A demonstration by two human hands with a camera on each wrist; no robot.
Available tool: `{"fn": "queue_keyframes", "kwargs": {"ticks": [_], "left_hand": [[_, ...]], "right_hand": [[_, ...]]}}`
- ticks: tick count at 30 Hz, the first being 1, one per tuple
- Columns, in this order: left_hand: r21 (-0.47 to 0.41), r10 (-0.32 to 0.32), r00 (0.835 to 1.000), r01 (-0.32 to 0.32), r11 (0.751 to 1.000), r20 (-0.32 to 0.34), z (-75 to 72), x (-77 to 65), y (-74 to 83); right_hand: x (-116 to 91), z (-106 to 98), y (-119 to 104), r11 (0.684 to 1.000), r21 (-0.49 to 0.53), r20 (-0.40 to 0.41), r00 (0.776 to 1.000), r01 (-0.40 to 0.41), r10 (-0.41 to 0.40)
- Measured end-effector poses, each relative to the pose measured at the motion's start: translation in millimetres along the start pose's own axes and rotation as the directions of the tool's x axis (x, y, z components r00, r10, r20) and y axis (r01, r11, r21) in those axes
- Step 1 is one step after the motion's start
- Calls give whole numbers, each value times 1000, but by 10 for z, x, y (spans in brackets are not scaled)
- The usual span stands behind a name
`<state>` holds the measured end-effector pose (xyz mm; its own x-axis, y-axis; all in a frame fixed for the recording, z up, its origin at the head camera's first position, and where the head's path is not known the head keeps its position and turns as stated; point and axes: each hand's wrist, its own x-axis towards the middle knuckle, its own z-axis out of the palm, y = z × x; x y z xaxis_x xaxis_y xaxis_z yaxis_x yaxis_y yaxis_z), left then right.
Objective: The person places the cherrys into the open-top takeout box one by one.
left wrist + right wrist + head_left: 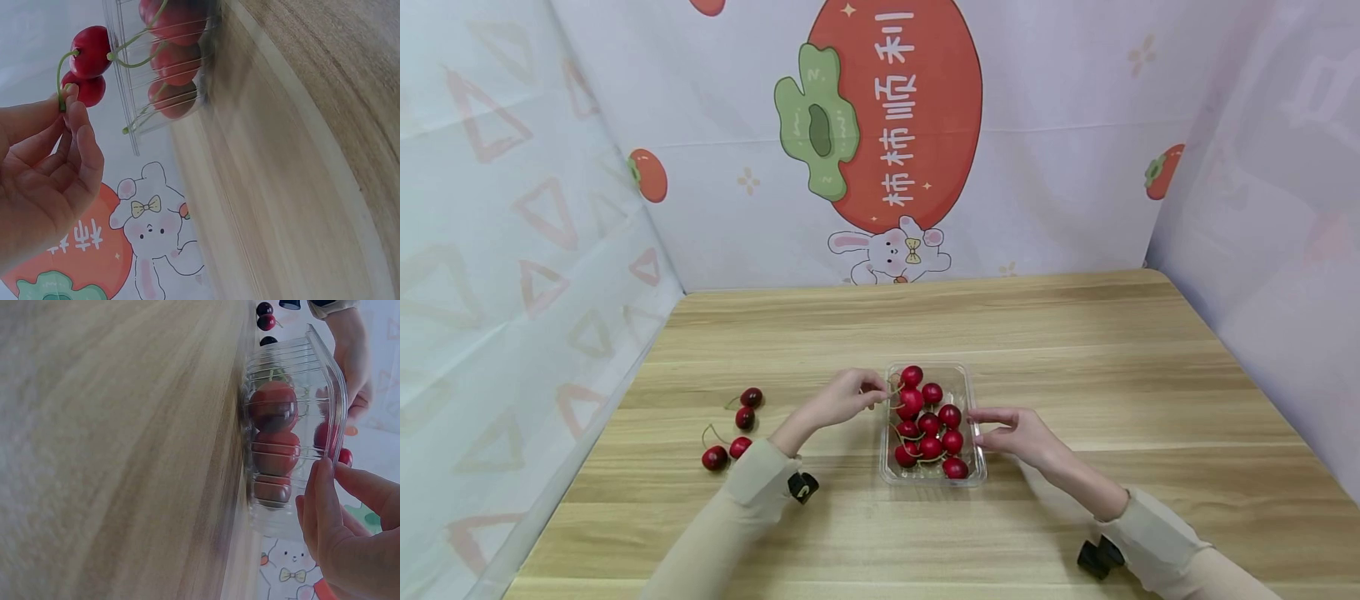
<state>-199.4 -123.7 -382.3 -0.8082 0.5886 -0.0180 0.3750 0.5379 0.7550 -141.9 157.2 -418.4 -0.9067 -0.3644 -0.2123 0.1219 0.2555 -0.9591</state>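
Note:
My left hand [842, 398] is at the left rim of a clear plastic box [934, 482]. In the left wrist view, its thumb and fingertips pinch the green stem [60, 78] of a red cherry [91, 51], which sits above the rim beside a second cherry [89, 92]. Several more cherries [951, 442] with stems lie inside the box. On the opposite side, my right hand [1021, 435] holds the box's right rim [340, 419] between thumb and fingers, as the right wrist view shows.
Left of the box, a few loose dark cherries [714, 457] lie on the wooden table [1045, 333], close to my left sleeve [730, 517]. A printed cloth [1037, 167] hangs behind the table's far edge, and pale curtains [512, 250] flank both sides.

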Motion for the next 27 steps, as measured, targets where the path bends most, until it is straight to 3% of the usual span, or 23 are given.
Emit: {"fn": "queue_keyframes", "kwargs": {"ticks": [14, 27], "left_hand": [[60, -40, 999, 38, 998, 33, 111, 152, -57], [61, -49, 999, 49, 997, -7, 149, 193, -77]], "right_hand": [[13, -2, 32, 1000, -8, -5, 1000, -8, 8], [7, -3, 27, 1000, -11, -3, 1000, 1, -1]]}}
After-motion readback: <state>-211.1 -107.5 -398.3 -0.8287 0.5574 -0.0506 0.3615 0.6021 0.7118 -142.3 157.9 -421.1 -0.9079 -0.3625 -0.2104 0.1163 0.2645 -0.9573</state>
